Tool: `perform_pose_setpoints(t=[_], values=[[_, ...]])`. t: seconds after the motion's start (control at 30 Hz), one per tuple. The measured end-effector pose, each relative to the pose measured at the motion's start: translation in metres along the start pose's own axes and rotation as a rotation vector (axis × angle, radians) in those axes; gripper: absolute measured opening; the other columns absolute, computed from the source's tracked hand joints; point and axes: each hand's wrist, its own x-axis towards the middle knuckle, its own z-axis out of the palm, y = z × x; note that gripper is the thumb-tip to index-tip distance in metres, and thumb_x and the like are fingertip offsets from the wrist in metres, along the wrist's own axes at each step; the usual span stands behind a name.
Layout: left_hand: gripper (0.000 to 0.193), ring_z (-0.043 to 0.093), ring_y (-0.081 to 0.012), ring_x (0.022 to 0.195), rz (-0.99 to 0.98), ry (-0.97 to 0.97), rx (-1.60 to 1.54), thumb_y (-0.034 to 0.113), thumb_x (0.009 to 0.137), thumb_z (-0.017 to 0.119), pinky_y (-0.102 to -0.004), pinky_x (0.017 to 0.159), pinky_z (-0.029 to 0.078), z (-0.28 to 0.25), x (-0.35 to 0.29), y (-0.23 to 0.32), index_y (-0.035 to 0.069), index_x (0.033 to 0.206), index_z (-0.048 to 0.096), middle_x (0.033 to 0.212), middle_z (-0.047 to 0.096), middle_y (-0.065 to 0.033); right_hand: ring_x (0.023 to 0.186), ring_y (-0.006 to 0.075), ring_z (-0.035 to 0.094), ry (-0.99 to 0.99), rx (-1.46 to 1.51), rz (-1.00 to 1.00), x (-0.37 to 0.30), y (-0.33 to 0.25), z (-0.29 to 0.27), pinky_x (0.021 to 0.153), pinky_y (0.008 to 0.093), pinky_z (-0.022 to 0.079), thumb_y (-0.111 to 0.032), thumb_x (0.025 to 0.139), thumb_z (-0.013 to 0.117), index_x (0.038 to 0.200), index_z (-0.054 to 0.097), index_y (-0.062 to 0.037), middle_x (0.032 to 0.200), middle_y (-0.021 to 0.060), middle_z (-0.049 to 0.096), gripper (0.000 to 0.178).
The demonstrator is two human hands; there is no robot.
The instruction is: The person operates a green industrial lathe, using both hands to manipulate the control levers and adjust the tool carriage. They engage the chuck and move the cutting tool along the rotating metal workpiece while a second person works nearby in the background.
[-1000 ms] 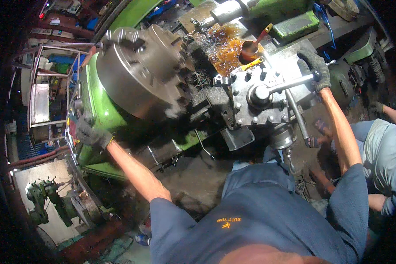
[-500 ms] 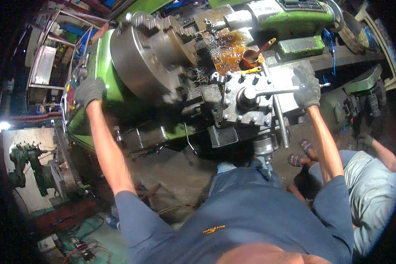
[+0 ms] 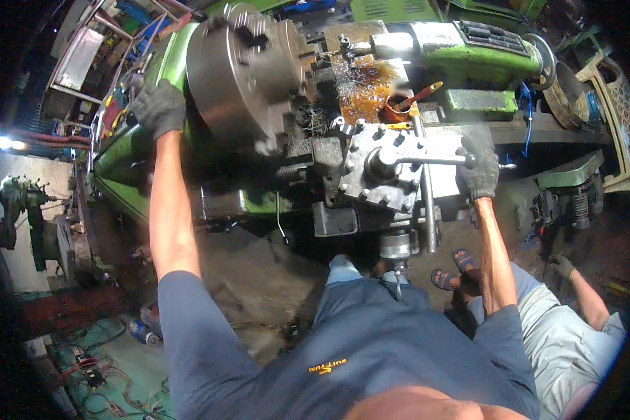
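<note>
At the green lathe headstock (image 3: 177, 66), my gloved left hand (image 3: 159, 108) is closed with its fingers bent over the near left edge; what lies inside them is hidden. The large grey chuck (image 3: 220, 77) beside it holds a round metal workpiece (image 3: 276, 59), and its jaws look blurred. My gloved right hand (image 3: 480, 168) is over the slide, right at the ball end of the tool post lever (image 3: 434, 159). Its fingers are smeared, so their grip does not show. The square, bolted tool post (image 3: 378, 171) sits left of it. A long steel bar handle (image 3: 428, 203) hangs down beside the tool post.
A reddish tin (image 3: 397, 110) with a red-handled brush (image 3: 423, 93) stands by oily metal chips (image 3: 364, 80). The green tailstock (image 3: 462, 59) is behind at the right. Another person's gloved hand (image 3: 560, 266) shows at the lower right. A bench drill-like machine (image 3: 28, 210) is at the left.
The whole view has shifted and turned slightly. My left hand has moved a little farther up along the headstock. My right hand stays beside the lever's ball end.
</note>
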Motion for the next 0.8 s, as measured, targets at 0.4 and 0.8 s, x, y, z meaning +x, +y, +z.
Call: perform_pose_setpoints(t=[0.4, 0.8], values=[[0.017, 0.065, -0.0339, 0.084, -0.033, -0.005, -0.017, 0.026, 0.086, 0.057, -0.0498, 0.076, 0.049, 0.053, -0.017, -0.015, 0.013, 0.086, 0.069, 0.092, 0.068, -0.0122, 0.096, 0.0148, 0.066, 0.091, 0.294, 0.262, 0.060, 0.101, -0.022, 0.084, 0.0306, 0.053, -0.027, 0.096, 0.066, 0.121, 0.068, -0.0048, 0.117, 0.0087, 0.071, 0.034], [0.022, 0.065, -0.0312, 0.099, -0.012, -0.026, -0.063, 0.023, 0.092, 0.051, -0.0474, 0.086, 0.050, 0.064, -0.020, -0.027, 0.014, 0.104, 0.066, 0.103, 0.067, -0.0106, 0.121, 0.0313, 0.060, 0.288, -0.121, 0.477, 0.263, 0.238, -0.053, 0.101, 0.0409, 0.044, -0.060, 0.091, 0.057, 0.136, 0.061, -0.0053, 0.134, 0.0186, 0.063, 0.071]])
